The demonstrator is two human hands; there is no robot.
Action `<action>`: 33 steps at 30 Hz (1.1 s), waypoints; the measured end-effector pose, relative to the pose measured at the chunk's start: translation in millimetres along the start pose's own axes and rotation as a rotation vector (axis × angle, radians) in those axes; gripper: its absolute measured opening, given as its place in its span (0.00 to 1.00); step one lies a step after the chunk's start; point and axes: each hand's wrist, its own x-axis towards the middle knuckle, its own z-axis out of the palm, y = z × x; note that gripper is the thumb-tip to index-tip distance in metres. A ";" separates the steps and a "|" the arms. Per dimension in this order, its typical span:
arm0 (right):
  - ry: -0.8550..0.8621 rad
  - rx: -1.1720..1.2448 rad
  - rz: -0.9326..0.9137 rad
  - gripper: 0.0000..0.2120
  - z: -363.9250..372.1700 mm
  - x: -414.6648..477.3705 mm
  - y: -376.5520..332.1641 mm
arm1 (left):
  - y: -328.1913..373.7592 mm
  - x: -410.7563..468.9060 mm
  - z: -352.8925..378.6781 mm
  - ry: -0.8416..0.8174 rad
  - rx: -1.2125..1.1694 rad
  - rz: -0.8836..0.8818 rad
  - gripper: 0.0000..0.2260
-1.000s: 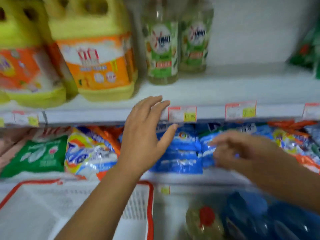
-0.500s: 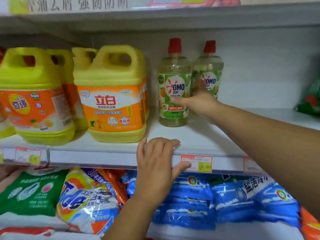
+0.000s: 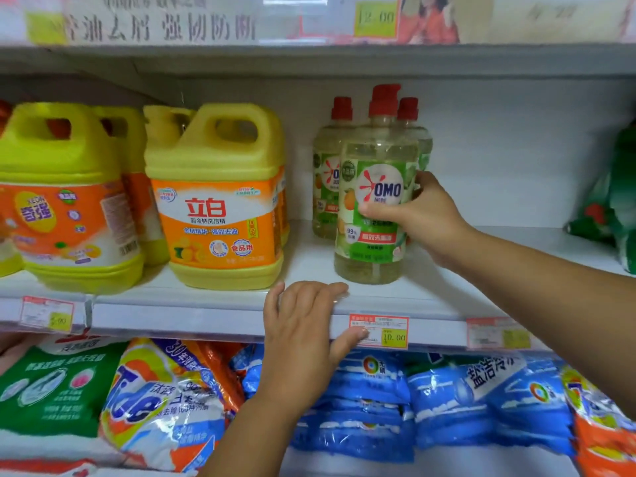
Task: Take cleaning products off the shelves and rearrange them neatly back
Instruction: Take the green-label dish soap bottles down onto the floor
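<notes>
Bottle: "OMO" and "99%" on the green label, in your right hand.
Yellow jug: "立白" in red, left of that hand.
Price tag: "10.00", at your left hand thumb tip.
Upper tag: "12.00", high above your right hand.
Bag: "Tide", lower left of your left hand.

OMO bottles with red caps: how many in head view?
3. Front bottle, gripped by the right hand; rear-left bottle; rear-right bottle, mostly hidden behind the front one. Others may stand behind, unseen.
</notes>
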 end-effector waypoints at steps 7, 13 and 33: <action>-0.126 0.082 0.110 0.33 -48.5 -59.7 -37.1 | 44.0 -6.7 -34.0 -0.081 -0.418 -0.222 0.45; -0.186 0.205 0.122 0.38 -68.3 -109.5 -34.4 | 79.7 -20.5 -46.0 -0.239 -1.215 -0.331 0.43; -0.055 0.525 0.180 0.48 -126.3 -191.5 38.1 | 122.5 -89.2 -38.0 -0.682 -1.102 -0.261 0.51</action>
